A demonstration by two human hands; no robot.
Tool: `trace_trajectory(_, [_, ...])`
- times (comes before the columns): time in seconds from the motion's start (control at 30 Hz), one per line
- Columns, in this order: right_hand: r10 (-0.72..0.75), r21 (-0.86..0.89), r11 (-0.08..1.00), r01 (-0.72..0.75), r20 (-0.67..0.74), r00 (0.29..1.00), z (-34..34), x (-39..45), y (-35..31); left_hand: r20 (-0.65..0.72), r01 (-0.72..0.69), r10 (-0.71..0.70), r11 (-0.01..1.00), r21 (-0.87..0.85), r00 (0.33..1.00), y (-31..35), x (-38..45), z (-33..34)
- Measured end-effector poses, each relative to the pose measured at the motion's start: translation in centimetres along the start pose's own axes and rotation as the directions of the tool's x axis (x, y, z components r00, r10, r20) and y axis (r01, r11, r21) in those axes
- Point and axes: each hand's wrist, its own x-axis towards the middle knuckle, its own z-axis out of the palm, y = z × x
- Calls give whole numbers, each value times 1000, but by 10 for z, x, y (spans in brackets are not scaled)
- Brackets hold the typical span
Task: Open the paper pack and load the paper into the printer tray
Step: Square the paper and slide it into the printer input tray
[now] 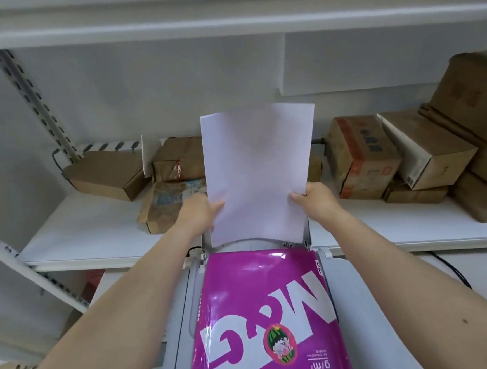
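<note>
A stack of white paper (pixel 257 171) stands upright with its lower edge down in the printer's rear tray (pixel 257 241). My left hand (pixel 199 214) grips its left edge and my right hand (pixel 316 200) grips its right edge, both low on the sheets. The magenta paper pack (pixel 264 313) with large white letters lies flat on top of the white printer (pixel 335 279), just in front of the tray. The pack covers most of the printer's top.
A white shelf (pixel 95 236) runs behind the printer, holding brown cardboard boxes (pixel 362 157) at right, a flat box (pixel 104 175) at left and crumpled brown wrapping (pixel 162 208). A black cable (pixel 450 267) trails at right. Slotted metal uprights (pixel 35 104) stand at left.
</note>
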Motion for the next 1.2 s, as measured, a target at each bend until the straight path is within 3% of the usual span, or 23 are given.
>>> trace_trajectory(0.2, [-18,55,998,11,128,992,2,1,6,122,88,-70,985,-148,990,-18,15,5])
trace_trajectory(0.47, [25,64,997,-38,194,981,4,9,15,143,157,-117,936,-315,983,-29,27,20])
trace_trajectory(1.2, [47,5,999,-49,206,978,17,29,26,109,137,-107,936,-325,988,-43,45,38])
